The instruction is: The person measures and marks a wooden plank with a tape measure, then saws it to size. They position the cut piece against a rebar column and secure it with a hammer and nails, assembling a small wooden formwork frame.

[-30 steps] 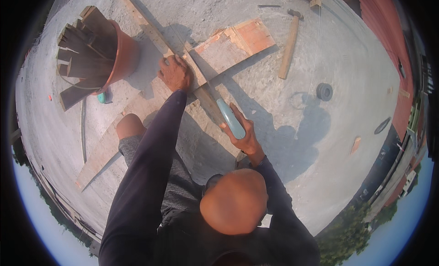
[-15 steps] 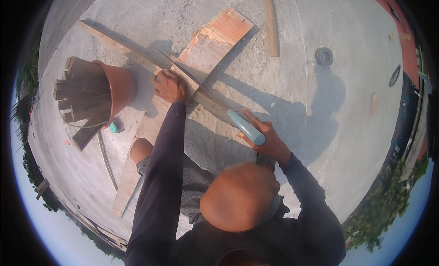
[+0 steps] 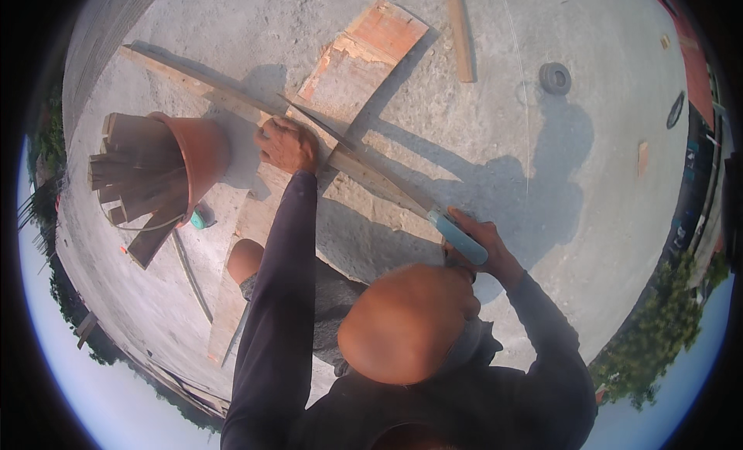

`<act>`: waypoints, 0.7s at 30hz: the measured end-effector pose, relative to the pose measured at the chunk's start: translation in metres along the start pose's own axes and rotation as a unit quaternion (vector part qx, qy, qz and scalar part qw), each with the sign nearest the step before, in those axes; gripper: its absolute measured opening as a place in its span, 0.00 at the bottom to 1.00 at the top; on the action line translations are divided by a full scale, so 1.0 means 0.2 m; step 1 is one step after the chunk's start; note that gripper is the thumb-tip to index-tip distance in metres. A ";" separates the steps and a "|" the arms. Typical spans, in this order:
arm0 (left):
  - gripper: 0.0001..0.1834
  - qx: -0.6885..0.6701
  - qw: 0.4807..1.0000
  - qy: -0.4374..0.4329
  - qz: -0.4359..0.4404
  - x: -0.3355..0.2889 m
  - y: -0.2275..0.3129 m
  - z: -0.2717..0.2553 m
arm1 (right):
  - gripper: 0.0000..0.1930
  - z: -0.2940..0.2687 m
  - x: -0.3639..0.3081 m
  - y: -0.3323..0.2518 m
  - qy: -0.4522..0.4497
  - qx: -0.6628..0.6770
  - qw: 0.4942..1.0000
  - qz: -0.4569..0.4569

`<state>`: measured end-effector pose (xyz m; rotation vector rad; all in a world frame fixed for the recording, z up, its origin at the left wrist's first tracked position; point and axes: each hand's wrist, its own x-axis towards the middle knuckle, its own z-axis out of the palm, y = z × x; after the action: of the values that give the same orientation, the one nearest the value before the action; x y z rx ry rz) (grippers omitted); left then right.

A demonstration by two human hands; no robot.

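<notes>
My left hand presses flat on a long thin wooden batten that lies across a wide plank with a reddish far end. My right hand is closed around the blue-green handle of a handsaw. Its narrow blade runs from the handle up and left, past my left hand, across the wood. My knee rests on another long board on the concrete floor. My head and dark sleeves fill the lower middle of the view.
An orange bucket stuffed with wood offcuts stands at the left, a small teal object beside it. A loose wooden stick and a grey roll lie farther out. The slab's edge curves around the rim, trees beyond.
My right hand has drawn the saw back toward my body, away from my left hand. The left hand stays pressed on the batten. The view has turned and shifted a little.
</notes>
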<state>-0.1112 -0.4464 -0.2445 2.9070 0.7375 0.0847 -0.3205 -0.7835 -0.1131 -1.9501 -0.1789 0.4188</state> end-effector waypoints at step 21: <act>0.21 -0.043 0.998 0.040 -0.032 0.03 0.04 -0.02 | 0.44 0.19 0.27 0.33 0.009 0.030 0.996 -0.081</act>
<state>-0.1031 -0.4501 -0.2382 2.8095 0.8176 0.2219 -0.2888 -0.7604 -0.1986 -1.8640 -0.3072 0.2954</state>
